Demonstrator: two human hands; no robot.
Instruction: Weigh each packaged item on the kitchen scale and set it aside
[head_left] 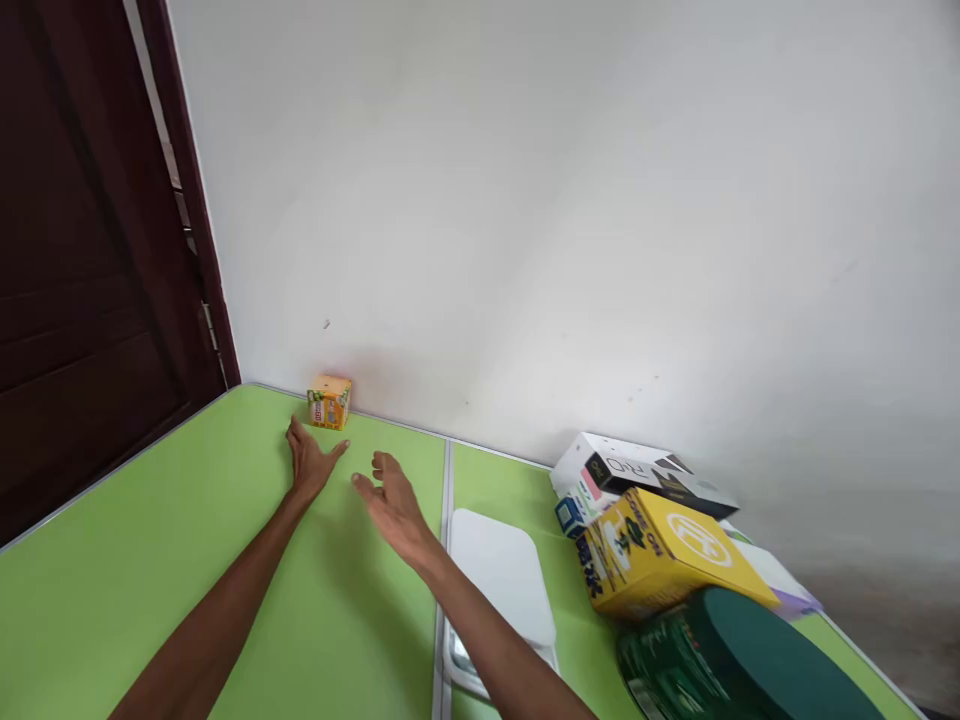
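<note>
A small orange-and-yellow box [328,402] stands on the green table [225,520] at the back left, close to the wall. My left hand [309,462] is just in front of it, thumb and fingers spread, with nothing held; whether a fingertip touches the box I cannot tell. To the right of that, my right hand [393,502] hovers over the table, its thumb and fingers apart and nothing between them. Under my right forearm lies a white flat-topped device, like a kitchen scale [499,565], partly covered by the arm.
On the right are a yellow carton [667,550], a white-and-black box [645,475], a small blue box [570,516] and a dark green lidded tub [742,660]. A grey seam [444,560] crosses the table. The white wall [525,220] bounds the back; a dark door [90,240] stands left.
</note>
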